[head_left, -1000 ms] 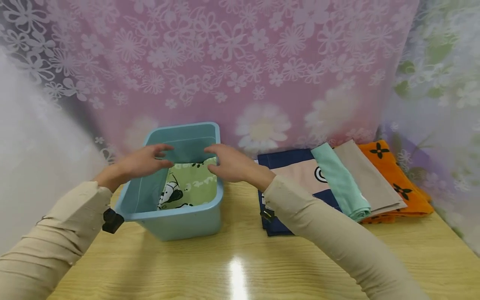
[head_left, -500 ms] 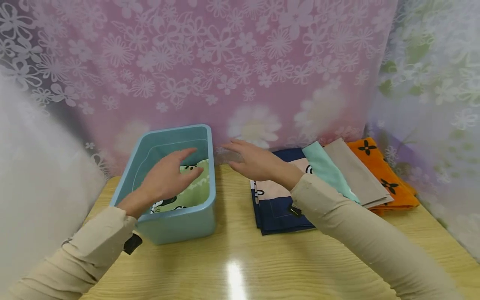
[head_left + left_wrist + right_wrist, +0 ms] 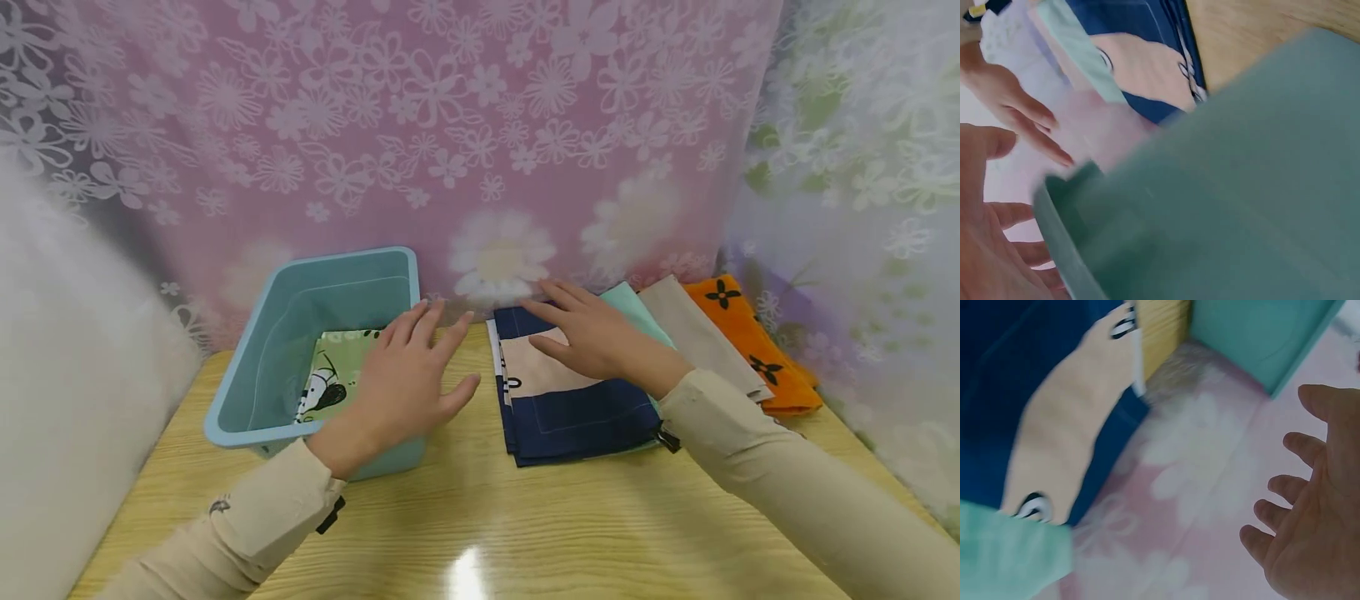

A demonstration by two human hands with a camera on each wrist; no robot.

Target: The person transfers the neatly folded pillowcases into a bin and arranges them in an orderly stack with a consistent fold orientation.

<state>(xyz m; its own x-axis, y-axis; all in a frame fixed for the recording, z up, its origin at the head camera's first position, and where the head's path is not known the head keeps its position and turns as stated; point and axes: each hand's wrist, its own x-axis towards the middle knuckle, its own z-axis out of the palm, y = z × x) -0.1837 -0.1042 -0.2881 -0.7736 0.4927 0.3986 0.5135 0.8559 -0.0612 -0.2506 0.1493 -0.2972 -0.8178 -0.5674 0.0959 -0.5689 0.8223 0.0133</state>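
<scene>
Left hand (image 3: 408, 375) and right hand (image 3: 600, 333) spread, empty; we judge green cloth (image 3: 339, 360) stowed in bin (image 3: 337, 304) by left, folded cloths (image 3: 577, 421) outstanding by right.

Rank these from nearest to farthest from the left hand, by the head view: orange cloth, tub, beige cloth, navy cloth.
From the left hand:
1. Tub: the hand overlaps its right side in this view.
2. Navy cloth: to the hand's right.
3. Beige cloth: farther right.
4. Orange cloth: rightmost.
</scene>
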